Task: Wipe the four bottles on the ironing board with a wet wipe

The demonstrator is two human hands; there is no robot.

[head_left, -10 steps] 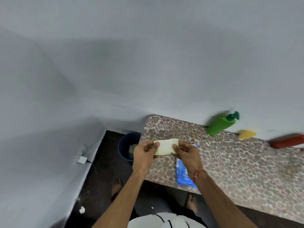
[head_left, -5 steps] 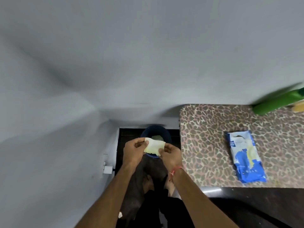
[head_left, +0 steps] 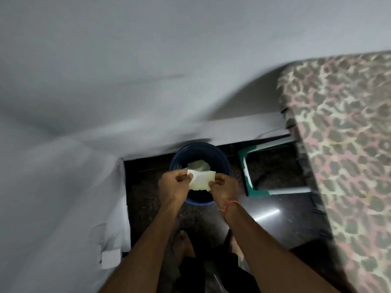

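Observation:
A pale, folded wet wipe (head_left: 201, 179) is stretched between both hands. My left hand (head_left: 174, 185) pinches its left end and my right hand (head_left: 224, 187) pinches its right end. The wipe hangs directly over a dark blue bin (head_left: 198, 159) on the floor, which holds crumpled white wipes (head_left: 198, 165). The leopard-print ironing board (head_left: 342, 144) fills the right side. No bottles are in view.
A green-edged frame (head_left: 245, 170) lies on the dark floor between the bin and the board. Grey walls meet in a corner at the left and behind the bin. My bare feet (head_left: 184, 242) stand on the floor below the hands.
My view has swung left and down, away from the board. The bottles and the blue wipe packet have left the frame. Both hands carried the wipe from above the board to above the bin.

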